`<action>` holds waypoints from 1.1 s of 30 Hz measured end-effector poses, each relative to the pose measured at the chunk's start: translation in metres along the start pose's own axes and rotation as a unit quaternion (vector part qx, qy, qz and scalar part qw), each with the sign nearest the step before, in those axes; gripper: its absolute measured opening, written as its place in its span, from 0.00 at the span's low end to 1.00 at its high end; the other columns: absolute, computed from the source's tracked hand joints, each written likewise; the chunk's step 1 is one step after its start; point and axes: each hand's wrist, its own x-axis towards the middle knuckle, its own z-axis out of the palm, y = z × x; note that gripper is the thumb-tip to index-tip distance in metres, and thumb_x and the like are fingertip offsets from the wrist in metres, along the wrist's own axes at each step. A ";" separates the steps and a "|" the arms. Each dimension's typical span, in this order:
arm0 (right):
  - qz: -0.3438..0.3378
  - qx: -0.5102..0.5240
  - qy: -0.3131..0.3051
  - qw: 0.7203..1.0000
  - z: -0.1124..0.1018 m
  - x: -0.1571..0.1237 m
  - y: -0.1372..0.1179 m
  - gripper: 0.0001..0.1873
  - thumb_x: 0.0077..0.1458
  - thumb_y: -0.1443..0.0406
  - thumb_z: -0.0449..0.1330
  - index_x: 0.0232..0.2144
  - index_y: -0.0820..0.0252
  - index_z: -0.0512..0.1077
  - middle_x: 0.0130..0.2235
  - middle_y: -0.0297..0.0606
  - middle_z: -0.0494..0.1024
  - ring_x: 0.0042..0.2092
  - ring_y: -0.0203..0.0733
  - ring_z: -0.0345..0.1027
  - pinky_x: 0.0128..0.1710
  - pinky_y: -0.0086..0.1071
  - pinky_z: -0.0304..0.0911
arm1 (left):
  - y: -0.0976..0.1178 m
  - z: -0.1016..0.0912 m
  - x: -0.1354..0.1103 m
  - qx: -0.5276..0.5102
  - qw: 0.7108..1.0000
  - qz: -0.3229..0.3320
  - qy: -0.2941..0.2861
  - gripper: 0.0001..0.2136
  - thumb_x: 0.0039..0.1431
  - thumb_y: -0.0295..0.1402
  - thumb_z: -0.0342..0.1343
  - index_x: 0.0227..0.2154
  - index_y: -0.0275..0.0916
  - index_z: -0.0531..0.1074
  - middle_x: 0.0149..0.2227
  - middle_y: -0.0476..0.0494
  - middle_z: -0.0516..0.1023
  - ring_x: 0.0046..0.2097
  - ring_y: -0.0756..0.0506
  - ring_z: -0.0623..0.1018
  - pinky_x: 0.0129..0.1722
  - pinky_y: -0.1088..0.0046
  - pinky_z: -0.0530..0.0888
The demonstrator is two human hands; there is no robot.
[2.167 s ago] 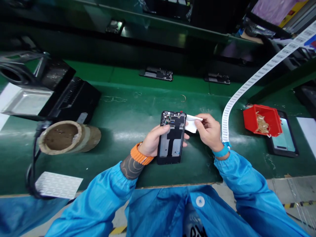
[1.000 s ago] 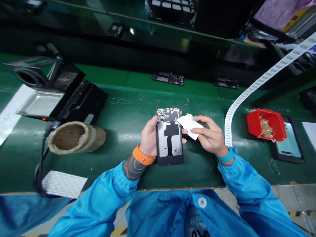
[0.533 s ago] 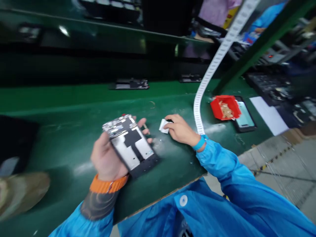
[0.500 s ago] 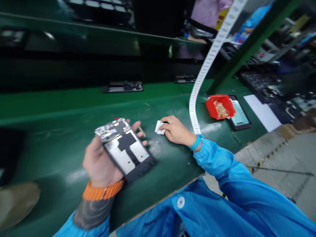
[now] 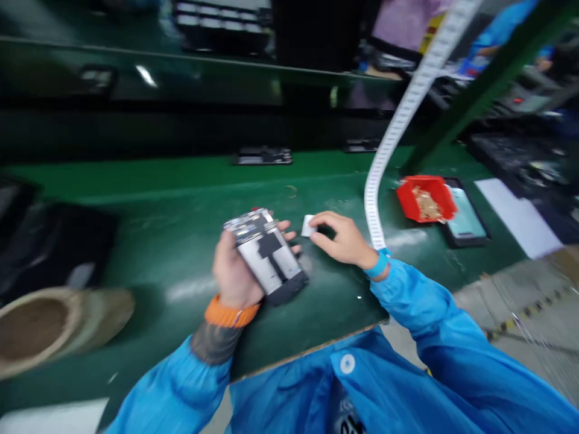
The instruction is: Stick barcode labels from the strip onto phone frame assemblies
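Note:
My left hand (image 5: 235,274) grips an opened phone frame (image 5: 268,254), its bare inner side with silver plates and a black strip facing up, tilted over the green bench (image 5: 181,241). My right hand (image 5: 344,240) rests on the bench just right of the phone, its fingers curled around a small white wipe (image 5: 308,226) that it presses to the surface. An orange band circles my left wrist, a blue one my right. The picture is smeared by motion.
A white label strip (image 5: 398,126) hangs down beside my right wrist. A red bin (image 5: 425,198) of small gold parts sits by a phone (image 5: 465,222) at the right. Other phone frames (image 5: 262,157) lie on the belt behind. A cardboard roll (image 5: 54,325) lies at left.
My right hand took the white wipe off the phone and set it down on the bench. My left hand tilted the phone leftwards. My head swung right, then partly back.

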 end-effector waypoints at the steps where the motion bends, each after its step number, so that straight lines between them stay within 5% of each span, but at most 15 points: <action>1: 0.015 0.028 -0.020 0.999 0.002 -0.003 -0.003 0.09 0.57 0.62 0.61 0.40 0.56 0.70 0.40 0.39 0.78 0.42 0.42 0.74 0.45 0.40 0.70 | -0.004 0.000 0.001 -0.016 1.000 -0.004 -0.009 0.27 0.64 0.52 0.41 0.53 0.37 0.71 0.46 0.36 0.80 0.43 0.38 0.81 0.43 0.55 0.79; 4: 0.050 0.082 -0.083 0.992 0.009 -0.007 -0.004 0.19 0.54 0.61 0.65 0.45 0.55 0.64 0.40 0.38 0.78 0.38 0.41 0.74 0.39 0.37 0.72 | -0.009 -0.005 0.009 -0.054 0.998 -0.028 -0.030 0.31 0.65 0.54 0.38 0.54 0.35 0.70 0.46 0.34 0.80 0.44 0.38 0.81 0.45 0.58 0.78; 7: 0.043 0.091 -0.098 0.990 0.016 -0.009 -0.004 0.17 0.54 0.60 0.65 0.42 0.55 0.64 0.39 0.38 0.78 0.36 0.40 0.74 0.38 0.37 0.72 | -0.008 -0.011 0.014 -0.069 0.996 -0.033 -0.049 0.36 0.63 0.59 0.36 0.54 0.32 0.71 0.47 0.31 0.79 0.44 0.37 0.81 0.46 0.56 0.77; 13: 0.025 0.048 -0.064 0.996 0.015 -0.010 -0.008 0.04 0.59 0.62 0.60 0.34 0.55 0.68 0.31 0.34 0.77 0.31 0.38 0.72 0.33 0.32 0.68 | -0.002 -0.012 0.011 -0.103 0.993 -0.019 -0.063 0.37 0.64 0.60 0.34 0.56 0.35 0.70 0.54 0.33 0.76 0.44 0.38 0.81 0.44 0.57 0.77; 20: 0.042 -0.009 0.002 0.999 0.007 -0.006 0.000 0.06 0.60 0.62 0.59 0.30 0.56 0.71 0.27 0.33 0.76 0.28 0.38 0.71 0.32 0.33 0.65 | 0.007 -0.014 0.010 -0.093 0.993 -0.026 -0.073 0.39 0.64 0.61 0.30 0.56 0.33 0.69 0.52 0.30 0.77 0.45 0.35 0.81 0.44 0.54 0.78; 24: 0.062 -0.032 0.022 0.997 0.000 -0.006 0.011 0.07 0.59 0.61 0.59 0.31 0.57 0.72 0.27 0.33 0.77 0.29 0.40 0.72 0.32 0.34 0.66 | 0.030 -0.031 0.020 -0.049 0.994 -0.061 -0.075 0.42 0.62 0.63 0.30 0.51 0.29 0.71 0.48 0.26 0.78 0.43 0.35 0.81 0.42 0.54 0.78; 29: 0.046 -0.082 0.108 0.990 -0.032 0.001 0.011 0.06 0.57 0.60 0.62 0.31 0.56 0.74 0.29 0.36 0.78 0.32 0.44 0.74 0.34 0.37 0.67 | 0.074 -0.070 0.036 0.046 0.996 -0.044 0.062 0.34 0.63 0.59 0.40 0.48 0.30 0.71 0.37 0.32 0.80 0.35 0.39 0.82 0.39 0.58 0.79; 33: 0.028 -0.048 0.305 0.951 -0.076 -0.003 -0.003 0.06 0.58 0.59 0.62 0.33 0.55 0.73 0.29 0.36 0.78 0.30 0.44 0.73 0.32 0.39 0.69 | 0.097 -0.087 0.033 0.141 0.969 0.028 0.200 0.24 0.63 0.52 0.49 0.44 0.33 0.71 0.30 0.40 0.79 0.33 0.41 0.81 0.35 0.63 0.80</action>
